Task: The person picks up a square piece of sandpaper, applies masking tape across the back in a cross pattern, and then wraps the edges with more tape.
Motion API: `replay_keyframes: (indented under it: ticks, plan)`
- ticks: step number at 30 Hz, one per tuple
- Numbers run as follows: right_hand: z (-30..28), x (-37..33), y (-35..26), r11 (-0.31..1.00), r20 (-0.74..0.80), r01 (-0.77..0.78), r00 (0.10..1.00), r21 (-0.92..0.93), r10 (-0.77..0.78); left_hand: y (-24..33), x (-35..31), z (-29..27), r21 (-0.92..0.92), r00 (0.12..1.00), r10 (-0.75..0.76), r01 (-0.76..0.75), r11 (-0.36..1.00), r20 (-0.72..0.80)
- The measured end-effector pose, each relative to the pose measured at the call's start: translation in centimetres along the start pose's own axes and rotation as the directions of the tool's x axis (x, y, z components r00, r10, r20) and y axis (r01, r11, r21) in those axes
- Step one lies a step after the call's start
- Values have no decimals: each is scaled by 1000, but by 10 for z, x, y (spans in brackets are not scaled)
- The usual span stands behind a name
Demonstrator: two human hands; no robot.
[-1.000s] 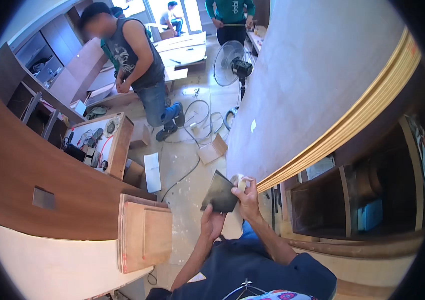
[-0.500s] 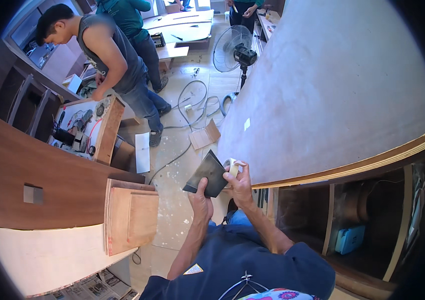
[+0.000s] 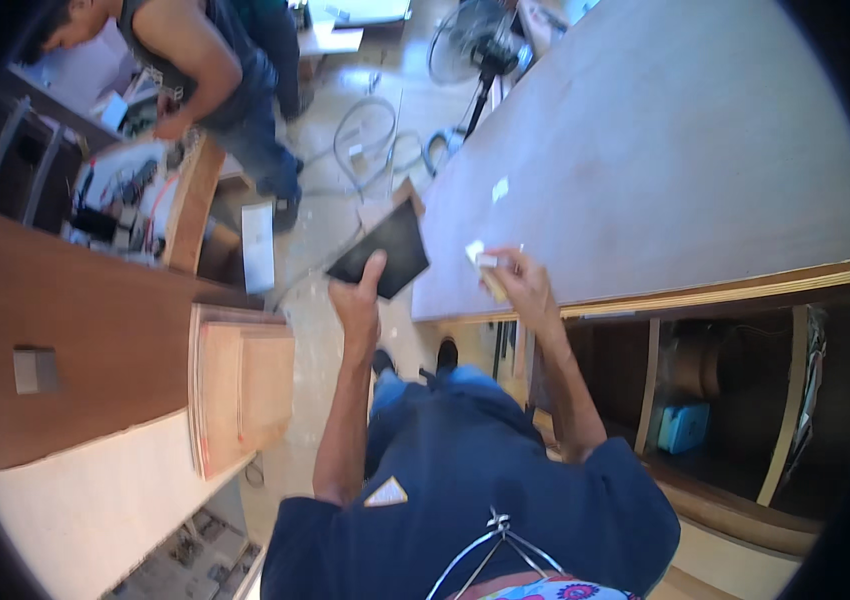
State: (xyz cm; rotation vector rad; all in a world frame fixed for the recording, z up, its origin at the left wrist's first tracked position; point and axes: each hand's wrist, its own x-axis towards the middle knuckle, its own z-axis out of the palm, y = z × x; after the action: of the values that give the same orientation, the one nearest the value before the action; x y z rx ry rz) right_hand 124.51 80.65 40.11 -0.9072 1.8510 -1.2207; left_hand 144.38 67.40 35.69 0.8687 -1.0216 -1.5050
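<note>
The two hands stand well apart in front of the person's dark shirt (image 3: 495, 460). The left forearm reaches almost straight away from the body, its elbow low at the near left; the left hand (image 3: 357, 305) is clamped on a dark flat panel (image 3: 397, 252) by its near edge, thumb laid along the upper face and the other fingers mostly hidden beneath. The panel is held tilted above the floor (image 3: 320, 385), left of the large pale board (image 3: 665, 170), its far corner in front of a piece of brown cardboard (image 3: 407, 195).

The right forearm slants far and to the left from the bent elbow. The right hand (image 3: 530, 290) is bent inward at the wrist, thumb and fingers closed on a small cream roll (image 3: 494, 286), which seems to be tape, though motion blur softens its outline. Roll and hand are over the near left part of the pale board; whether they touch it I cannot tell. A small white patch (image 3: 501, 188) lies on the board, farther off than the roll.
</note>
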Motion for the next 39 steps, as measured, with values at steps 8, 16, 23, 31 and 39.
replay_keyframes:
  ticks: [8,16,23,31,39]
  plan:
    - [53,18,-49,985,36,155,987,73,-158,13,5,-6,179,995,-8,-9,984,94]
    - [69,34,-67,981,247,-86,968,172,41,14,7,-16,333,972,47,-123,935,229]
    - [53,32,-65,977,242,-92,969,193,43,10,15,-18,453,908,101,-296,841,407]
    - [17,23,-42,930,300,-145,953,339,39,23,4,20,388,672,296,-671,632,679]
    - [-22,3,-26,845,332,-281,934,456,132,20,-8,51,297,511,264,-768,567,818]
